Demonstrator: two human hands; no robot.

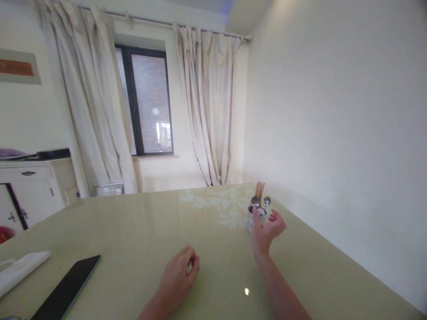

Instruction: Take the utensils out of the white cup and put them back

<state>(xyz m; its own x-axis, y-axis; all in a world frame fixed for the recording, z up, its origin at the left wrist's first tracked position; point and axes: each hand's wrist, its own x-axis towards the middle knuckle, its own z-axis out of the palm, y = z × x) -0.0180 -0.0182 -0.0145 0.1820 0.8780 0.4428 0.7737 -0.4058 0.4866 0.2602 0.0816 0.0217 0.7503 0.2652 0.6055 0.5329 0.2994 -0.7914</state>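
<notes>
Near the table's far right corner stands a white cup (250, 221) holding wooden chopsticks (260, 192) and two metal spoons (267, 201), bowls upward. A small white piece with a blue mark (261, 213) also shows at its rim. My right hand (269, 227) is in front of the cup, thumb raised and fingers loosely bent and apart, holding nothing. It hides part of the cup; whether it touches it I cannot tell. My left hand (180, 270) is at the table's middle, fingers curled in toward the thumb, with nothing visible in them.
On the glossy greenish table (133, 231), a dark flat tablet-like slab (68, 286) and a white long object (25, 269) lie at the left. A wall (333, 133) runs along the right edge. Behind are curtains (213, 98), a window (151, 102) and a white cabinet (36, 186).
</notes>
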